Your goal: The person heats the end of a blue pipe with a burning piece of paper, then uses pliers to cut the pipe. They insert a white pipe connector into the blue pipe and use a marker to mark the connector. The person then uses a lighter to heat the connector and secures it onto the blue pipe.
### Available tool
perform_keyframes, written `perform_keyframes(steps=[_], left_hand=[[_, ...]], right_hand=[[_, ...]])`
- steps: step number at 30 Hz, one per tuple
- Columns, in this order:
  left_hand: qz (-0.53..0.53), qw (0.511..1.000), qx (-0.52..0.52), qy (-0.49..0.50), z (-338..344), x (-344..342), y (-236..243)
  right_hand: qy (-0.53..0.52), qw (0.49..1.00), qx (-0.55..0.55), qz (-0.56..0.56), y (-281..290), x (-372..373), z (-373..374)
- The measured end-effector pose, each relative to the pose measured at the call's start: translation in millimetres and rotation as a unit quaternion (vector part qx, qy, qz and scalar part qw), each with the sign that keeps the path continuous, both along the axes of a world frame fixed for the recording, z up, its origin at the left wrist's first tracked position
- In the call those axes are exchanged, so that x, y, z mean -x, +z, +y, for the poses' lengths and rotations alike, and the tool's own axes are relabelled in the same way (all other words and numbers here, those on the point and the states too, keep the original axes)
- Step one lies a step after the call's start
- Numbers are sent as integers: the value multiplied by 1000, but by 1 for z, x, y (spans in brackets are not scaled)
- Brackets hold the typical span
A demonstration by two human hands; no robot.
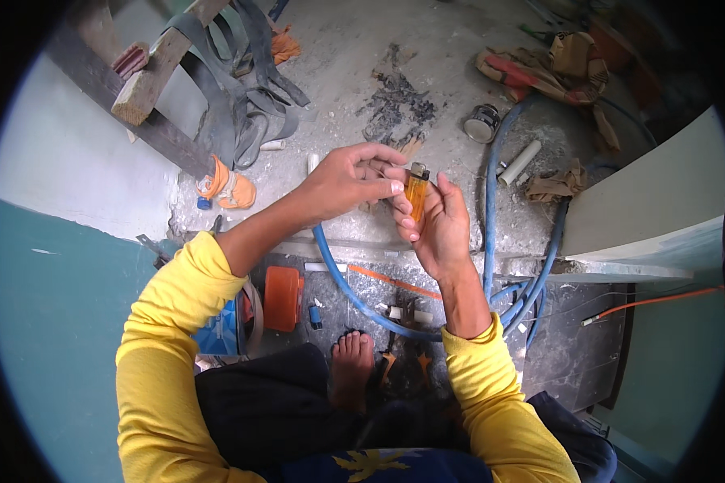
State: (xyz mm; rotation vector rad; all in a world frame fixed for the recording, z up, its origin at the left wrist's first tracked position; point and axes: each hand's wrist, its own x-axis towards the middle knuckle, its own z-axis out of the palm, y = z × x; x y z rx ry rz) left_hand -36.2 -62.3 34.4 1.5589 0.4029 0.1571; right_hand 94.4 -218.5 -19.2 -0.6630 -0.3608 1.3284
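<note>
An orange-yellow cigarette lighter (416,197) stands nearly upright in my right hand (441,225), its metal top uppermost. The fingers of that hand wrap its left side, while the thumb points up, apart from the lighter. Just left of it, my left hand (353,181) has bent fingers drawn close to the thumb. Its fingertips come up against the lighter's upper part or right beside it; whether they touch, I cannot tell. Anything between them is hidden. No flame shows. Beyond both hands, a patch of black charred scraps (399,101) lies on the dusty concrete floor.
A blue hose (491,177) loops around the right and below my hands. An open can (482,123) and a white pipe piece (519,163) lie at right. Grey straps (238,88) hang by a wooden beam (157,72) at left. An orange case (283,298) sits near my bare foot (352,366).
</note>
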Motion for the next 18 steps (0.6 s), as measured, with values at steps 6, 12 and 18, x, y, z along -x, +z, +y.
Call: perform_keyframes(steps=[6,12,18], left_hand=[[29,999,-18,-5,2,-2,-9],[61,997,-36,14,2,-5,-8],[26,987,-54,147,31,0,0]], right_hand=[[-139,970,31,-196,-5,4,3],[-225,928,50,-293,-16,4,-5],[-231,948,102,-193,-32,-33,-23]])
